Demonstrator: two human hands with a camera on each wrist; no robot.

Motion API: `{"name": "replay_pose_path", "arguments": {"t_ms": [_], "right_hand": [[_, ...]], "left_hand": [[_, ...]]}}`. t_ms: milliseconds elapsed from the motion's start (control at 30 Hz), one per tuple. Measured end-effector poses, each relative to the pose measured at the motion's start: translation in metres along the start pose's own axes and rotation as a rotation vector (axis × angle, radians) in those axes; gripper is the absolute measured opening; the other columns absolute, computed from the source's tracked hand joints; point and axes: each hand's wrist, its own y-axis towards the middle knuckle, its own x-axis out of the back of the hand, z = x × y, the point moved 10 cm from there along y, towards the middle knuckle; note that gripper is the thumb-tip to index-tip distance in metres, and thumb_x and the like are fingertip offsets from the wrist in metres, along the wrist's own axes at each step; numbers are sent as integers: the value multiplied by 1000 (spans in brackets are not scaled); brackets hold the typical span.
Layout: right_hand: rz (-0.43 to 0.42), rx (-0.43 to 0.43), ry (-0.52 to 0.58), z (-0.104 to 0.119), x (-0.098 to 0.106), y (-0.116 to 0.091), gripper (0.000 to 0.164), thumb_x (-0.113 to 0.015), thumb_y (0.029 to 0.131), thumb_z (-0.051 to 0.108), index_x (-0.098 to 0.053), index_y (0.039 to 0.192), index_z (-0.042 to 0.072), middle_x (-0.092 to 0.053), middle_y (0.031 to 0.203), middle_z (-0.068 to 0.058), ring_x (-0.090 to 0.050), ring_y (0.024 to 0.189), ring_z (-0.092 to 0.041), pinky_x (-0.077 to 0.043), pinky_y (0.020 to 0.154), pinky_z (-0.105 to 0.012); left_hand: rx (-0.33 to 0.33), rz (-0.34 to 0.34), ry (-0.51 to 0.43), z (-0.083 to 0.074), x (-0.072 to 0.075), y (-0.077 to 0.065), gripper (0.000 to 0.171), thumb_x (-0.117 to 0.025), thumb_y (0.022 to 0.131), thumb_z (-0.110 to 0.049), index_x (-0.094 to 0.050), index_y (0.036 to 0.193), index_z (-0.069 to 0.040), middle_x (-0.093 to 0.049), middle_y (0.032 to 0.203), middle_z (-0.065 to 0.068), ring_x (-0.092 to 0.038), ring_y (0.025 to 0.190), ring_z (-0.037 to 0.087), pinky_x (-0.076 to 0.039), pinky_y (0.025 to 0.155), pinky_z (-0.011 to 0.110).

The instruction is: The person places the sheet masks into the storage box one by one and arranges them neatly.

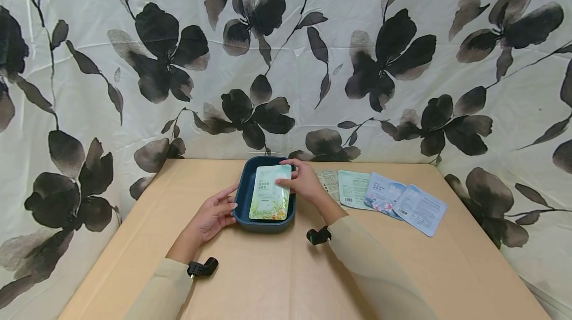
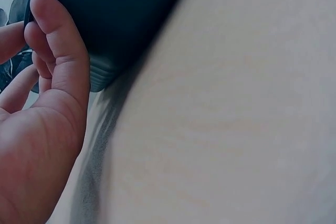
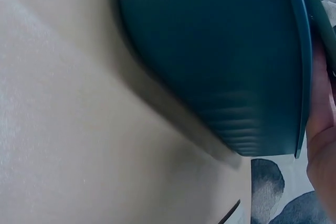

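A pale green sheet-mask packet (image 1: 269, 192) with flowers printed along its bottom lies over the opening of a dark blue rectangular bin (image 1: 263, 226). My right hand (image 1: 306, 181) pinches the packet's upper right edge, thumb on its front and other fingers behind it near the rim. On the opposite side, my left hand (image 1: 212, 218) holds the bin's left rim with bent fingers. The left wrist view shows these fingertips (image 2: 47, 11) right at the rim. In the right wrist view, the bin's outer wall (image 3: 215, 61) fills the upper middle, with the right hand (image 3: 321, 129) along its rim.
Several more packets lie overlapping in a row to the right: a beige printed one (image 1: 329, 183), a green one (image 1: 353, 190), and two blue ones (image 1: 385, 193), (image 1: 421, 210). The wooden-toned table (image 1: 250, 280) ends at a floral cloth backdrop (image 1: 286, 72).
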Motion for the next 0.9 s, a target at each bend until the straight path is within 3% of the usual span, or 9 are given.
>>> {"name": "replay_pose_path", "arguments": {"t_ms": [400, 600, 900], "right_hand": [[55, 17, -85, 5, -13, 1, 60, -82, 87, 11, -56, 141, 9, -76, 107, -16, -75, 80, -22, -63, 65, -37], [43, 17, -128, 6, -13, 1, 60, -83, 86, 12, -58, 140, 9, -76, 110, -14, -74, 80, -21, -63, 64, -34], [33, 9, -239, 9, -10, 1, 54, -85, 84, 11, -65, 134, 13, -76, 94, -9, -68, 72, -17, -59, 63, -29]], "left_hand": [[2, -4, 10, 0, 0, 0, 70, -53, 102, 2, -21, 164, -8, -61, 110, 3, -66, 77, 10, -60, 69, 25], [6, -10, 9, 0, 0, 1, 70, -54, 102, 2, -22, 164, -9, -61, 108, 2, -65, 76, 10, -60, 69, 25], [11, -13, 12, -1, 0, -1, 70, -53, 102, 2, -22, 164, -10, -60, 110, 3, -65, 77, 10, -60, 69, 24]]}}
